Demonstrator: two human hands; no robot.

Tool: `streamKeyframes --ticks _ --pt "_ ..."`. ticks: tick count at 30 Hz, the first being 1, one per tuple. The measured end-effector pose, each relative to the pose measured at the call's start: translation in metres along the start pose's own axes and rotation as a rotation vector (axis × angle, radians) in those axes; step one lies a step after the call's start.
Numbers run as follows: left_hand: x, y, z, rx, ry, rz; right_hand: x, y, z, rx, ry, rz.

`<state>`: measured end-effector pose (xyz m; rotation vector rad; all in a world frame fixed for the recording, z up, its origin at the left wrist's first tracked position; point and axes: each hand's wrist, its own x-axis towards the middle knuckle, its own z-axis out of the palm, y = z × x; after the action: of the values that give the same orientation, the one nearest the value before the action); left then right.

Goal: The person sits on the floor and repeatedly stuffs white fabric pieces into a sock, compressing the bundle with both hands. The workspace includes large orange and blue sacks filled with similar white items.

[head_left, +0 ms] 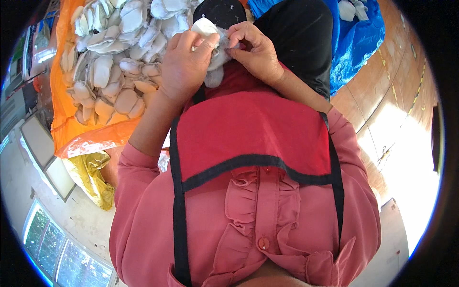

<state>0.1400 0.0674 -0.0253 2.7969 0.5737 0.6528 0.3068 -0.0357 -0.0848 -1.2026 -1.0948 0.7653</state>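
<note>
Looking down from the head, I'd keep the white pad (204,27) snug over the lap, clamped between left hand (184,67) thumb and fingers, and handle the grey fluffy piece (218,61) lightly. Both forearms angle inward; the right hand (258,52) curls close, fingertips perhaps meeting, I can't tell.

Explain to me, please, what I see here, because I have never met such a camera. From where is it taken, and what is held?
There is no machine, only a person working bare-handed. The picture comes from the left of two wide fisheye cameras worn on the head, looking down, so straight edges bend near the rim. The left hand holds a white rounded piece with grey fluffy material below it. The right hand is at that material; its exact grip is unclear. At left, many pale pieces lie heaped on an orange sheet.
</note>
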Motion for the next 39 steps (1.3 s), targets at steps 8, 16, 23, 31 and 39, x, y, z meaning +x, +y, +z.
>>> streamKeyframes --ticks 8,16,23,31,39 --pt "0.000 -0.004 0.017 -0.050 0.063 -0.220 0.003 0.006 -0.003 -0.113 0.004 -0.126" --pt "-0.004 -0.002 0.030 -0.060 0.184 -0.190 -0.005 0.007 -0.002 -0.093 0.029 -0.018" --pt "0.002 0.004 0.027 -0.108 0.181 -0.124 -0.002 -0.001 -0.007 -0.240 -0.054 0.041" --pt "0.008 0.004 0.031 -0.078 0.166 -0.076 0.008 -0.003 -0.014 -0.400 -0.139 0.064" --pt "0.013 0.011 0.044 -0.045 0.130 -0.062 0.026 -0.002 -0.026 -0.579 -0.286 0.129"
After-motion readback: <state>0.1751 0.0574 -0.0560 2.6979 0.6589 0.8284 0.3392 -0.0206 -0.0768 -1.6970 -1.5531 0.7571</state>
